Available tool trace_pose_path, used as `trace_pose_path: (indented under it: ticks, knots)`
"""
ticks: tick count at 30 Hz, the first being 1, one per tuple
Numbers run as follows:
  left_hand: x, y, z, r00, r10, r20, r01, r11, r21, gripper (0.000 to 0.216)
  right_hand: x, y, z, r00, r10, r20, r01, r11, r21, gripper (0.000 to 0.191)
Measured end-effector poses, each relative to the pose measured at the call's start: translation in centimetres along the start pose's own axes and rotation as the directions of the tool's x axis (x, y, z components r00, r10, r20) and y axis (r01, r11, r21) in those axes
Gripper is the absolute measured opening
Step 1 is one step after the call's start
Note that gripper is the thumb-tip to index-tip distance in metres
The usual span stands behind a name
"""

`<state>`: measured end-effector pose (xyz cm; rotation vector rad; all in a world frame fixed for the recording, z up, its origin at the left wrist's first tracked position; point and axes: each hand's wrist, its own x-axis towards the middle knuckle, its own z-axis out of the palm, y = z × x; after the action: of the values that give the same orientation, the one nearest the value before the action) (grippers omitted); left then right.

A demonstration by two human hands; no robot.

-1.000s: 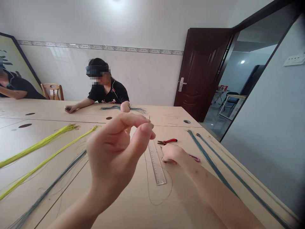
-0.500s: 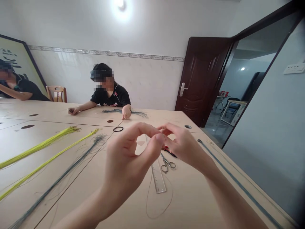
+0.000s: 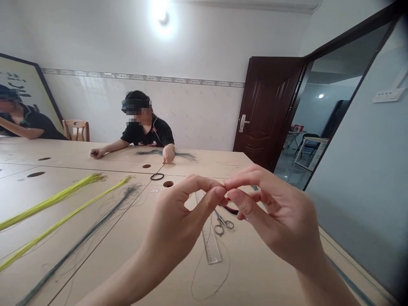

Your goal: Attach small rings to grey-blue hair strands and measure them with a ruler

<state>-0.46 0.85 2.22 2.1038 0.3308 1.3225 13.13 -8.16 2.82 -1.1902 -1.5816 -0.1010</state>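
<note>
Left hand (image 3: 178, 221): pinched shut on the end of the thin grey thread (image 3: 193, 280).
Right hand (image 3: 283, 216): pinching beside it, fingertips touching.
Thread: its loop trails onto the pale wooden table (image 3: 127, 238), by the near edge.
Progress: likely early — yellow-green cord bundles (image 3: 57, 197) lie untouched.

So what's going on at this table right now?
The left hand and right hand are raised over the table, fingertips pinching one tiny piece, too small to identify. Scissors, a ruler and a loose thread lie below them. Yellow strands lie to the left. A co-worker sits across.
</note>
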Motion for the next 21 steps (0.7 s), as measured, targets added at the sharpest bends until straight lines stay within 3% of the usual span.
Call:
trace_pose_path:
  ticks: [7, 13, 21]
  knots:
    - [0.2, 0.5, -0.7, 0.996, 0.006, 0.090, -0.009, 0.999, 0.034, 0.018, -0.2, -0.1, -0.5, 0.997, 0.018, 0.075, -0.015, 0.999, -0.031, 0.008]
    - [0.2, 0.9, -1.0, 0.978, -0.065, 0.201, 0.065, 0.998, 0.004, 0.021, -0.1, -0.1, -0.8, 0.991, -0.005, 0.131, 0.021, 0.993, -0.117, 0.007]
    - [-0.1, 1.0, -0.6, 0.987, -0.076, 0.140, 0.086, 0.994, -0.064, 0.013, -0.2, -0.2, -0.4, 0.991, -0.090, 0.103, 0.109, 0.975, -0.193, 0.007]
